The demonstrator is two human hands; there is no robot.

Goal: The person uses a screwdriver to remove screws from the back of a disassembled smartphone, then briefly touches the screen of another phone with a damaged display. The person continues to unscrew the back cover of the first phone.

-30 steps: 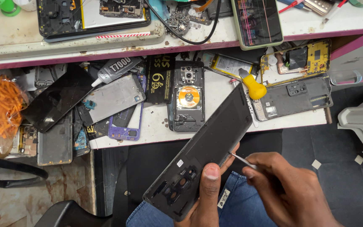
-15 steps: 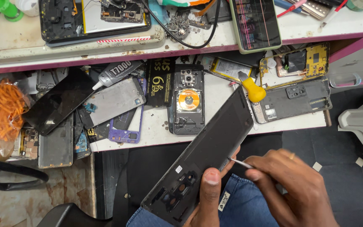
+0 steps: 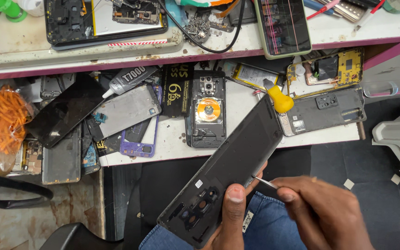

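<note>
My left hand [image 3: 230, 217] holds a dark grey phone back cover [image 3: 228, 169] tilted over my lap, camera cutouts at its lower end, my thumb pressed on its inner face. My right hand [image 3: 322, 213] pinches a thin metal tool [image 3: 264, 181], its tip touching the cover's right edge near the thumb. Both hands sit low in the head view, in front of the pull-out shelf.
The white pull-out shelf [image 3: 172, 143] carries an opened phone with an orange coil [image 3: 208, 111], a grey back cover [image 3: 322, 111], a yellow-handled screwdriver [image 3: 278, 98], a glue tube [image 3: 128, 79] and several phone parts. A cracked phone [image 3: 283, 25] lies on the upper bench. An orange mesh bag [image 3: 3, 120] sits left.
The view has shifted slightly. My right hand has moved the tool tip a little along the cover's edge toward my left thumb; the cover stays in the same grip.
</note>
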